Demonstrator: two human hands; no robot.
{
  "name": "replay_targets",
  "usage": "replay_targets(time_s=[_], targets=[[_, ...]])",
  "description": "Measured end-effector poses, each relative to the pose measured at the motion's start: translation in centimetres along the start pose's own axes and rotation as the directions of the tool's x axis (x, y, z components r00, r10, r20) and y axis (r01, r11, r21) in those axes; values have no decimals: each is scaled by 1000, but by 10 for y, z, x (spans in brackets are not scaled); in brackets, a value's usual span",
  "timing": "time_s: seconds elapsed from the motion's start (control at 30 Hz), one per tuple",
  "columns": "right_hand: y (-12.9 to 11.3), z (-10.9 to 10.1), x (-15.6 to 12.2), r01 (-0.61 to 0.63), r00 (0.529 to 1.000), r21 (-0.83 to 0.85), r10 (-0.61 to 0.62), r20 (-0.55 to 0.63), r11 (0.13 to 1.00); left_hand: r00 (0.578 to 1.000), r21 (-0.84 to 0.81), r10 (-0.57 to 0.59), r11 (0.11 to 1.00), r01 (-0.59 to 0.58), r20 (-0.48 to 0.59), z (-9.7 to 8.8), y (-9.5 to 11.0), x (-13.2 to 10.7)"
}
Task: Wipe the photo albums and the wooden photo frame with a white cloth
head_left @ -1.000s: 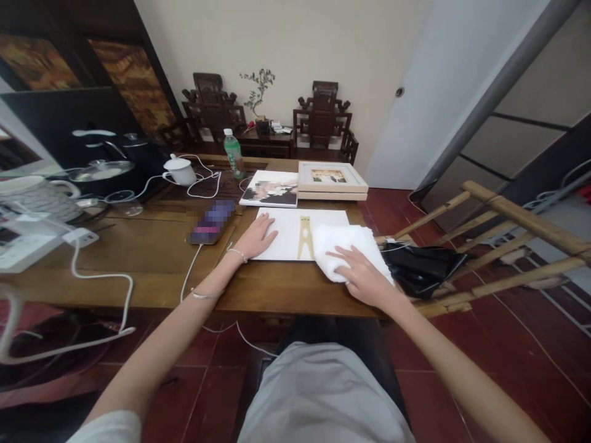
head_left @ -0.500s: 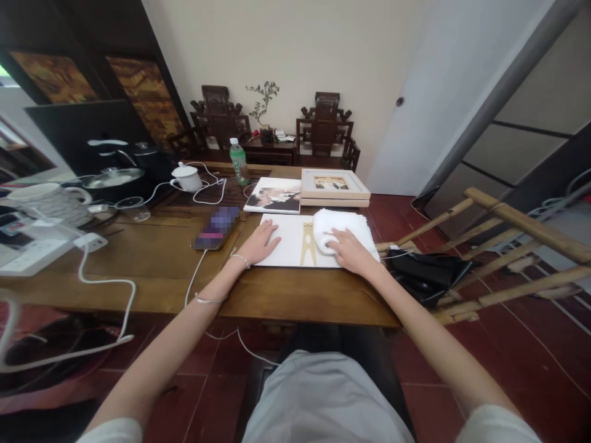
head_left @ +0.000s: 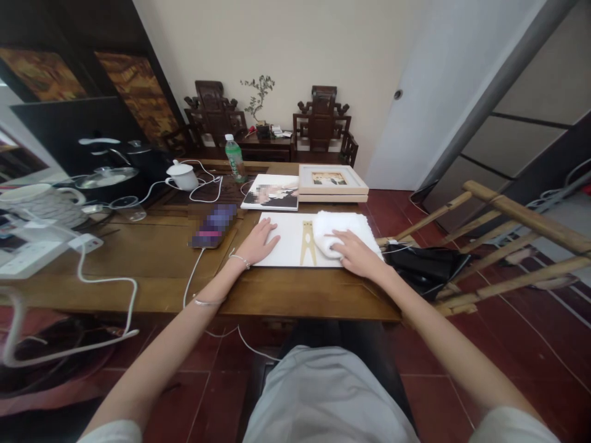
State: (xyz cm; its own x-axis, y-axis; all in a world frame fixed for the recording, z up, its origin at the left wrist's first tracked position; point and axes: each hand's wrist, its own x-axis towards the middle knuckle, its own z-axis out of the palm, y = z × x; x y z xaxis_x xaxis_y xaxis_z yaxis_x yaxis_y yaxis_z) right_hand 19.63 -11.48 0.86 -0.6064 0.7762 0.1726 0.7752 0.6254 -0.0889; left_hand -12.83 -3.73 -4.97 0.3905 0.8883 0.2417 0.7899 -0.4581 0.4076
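Observation:
A flat white board (head_left: 284, 241) lies on the wooden table in front of me. Fixed or resting on its middle is a tan, wishbone-shaped piece (head_left: 307, 242), which looks like a frame stand. My left hand (head_left: 259, 241) lies flat on the board's left side, fingers stretched out. On the right side my right hand (head_left: 354, 251) grips a folded white towel (head_left: 353, 224) and presses it against the board. The towel covers most of that side, and its left edge is beside the tan piece.
Behind the board are a photo print panel (head_left: 272, 192) and stacked wooden picture frames (head_left: 333, 184). A phone (head_left: 212, 226) on a cable lies to the left. Farther off stand a green bottle (head_left: 235, 159) and a lidded white cup (head_left: 183, 176). A bamboo chair (head_left: 512, 212) is at the right.
My right hand and the towel have shifted very slightly toward me on the board. My left hand stays in place. The view has turned a little.

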Motion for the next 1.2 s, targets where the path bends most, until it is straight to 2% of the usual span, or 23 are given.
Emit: replay_targets(time_s=[0.13, 0.23, 0.33, 0.5, 0.63, 0.8, 1.03, 1.1, 1.2], targets=[[21, 0, 35, -77, 997, -12, 77, -11, 997, 1000, -2, 8, 1000, -8, 21, -2, -3, 4], [24, 1, 39, -93, 996, -25, 93, -7, 995, 1000, -9, 18, 1000, -17, 25, -2, -6, 6], [15, 5, 22, -56, 998, -21, 56, -13, 998, 1000, -18, 26, 1000, -26, 15, -1, -7, 7], [-12, 10, -26, 52, 996, 24, -50, -73, 998, 1000, -39, 30, 999, -30, 1, 0, -8, 6], [-22, 11, -39, 69, 994, 30, -66, -90, 997, 1000, -34, 26, 999, -26, 3, -1, -8, 6], [-9, 9, -17, 47, 997, 24, -46, -63, 999, 999, -28, 39, 999, -39, 1, -2, -8, 5], [13, 9, 35, -125, 992, -48, 124, -17, 991, 999, -24, 40, 999, -40, 4, -3, -7, 6], [12, 9, 35, -135, 991, -46, 135, -7, 990, 999, -21, 40, 999, -40, 5, -3, -7, 6], [0, 7, 17, -95, 995, -21, 95, -7, 995, 999, -19, 40, 999, -40, 5, -4, -5, 5]])
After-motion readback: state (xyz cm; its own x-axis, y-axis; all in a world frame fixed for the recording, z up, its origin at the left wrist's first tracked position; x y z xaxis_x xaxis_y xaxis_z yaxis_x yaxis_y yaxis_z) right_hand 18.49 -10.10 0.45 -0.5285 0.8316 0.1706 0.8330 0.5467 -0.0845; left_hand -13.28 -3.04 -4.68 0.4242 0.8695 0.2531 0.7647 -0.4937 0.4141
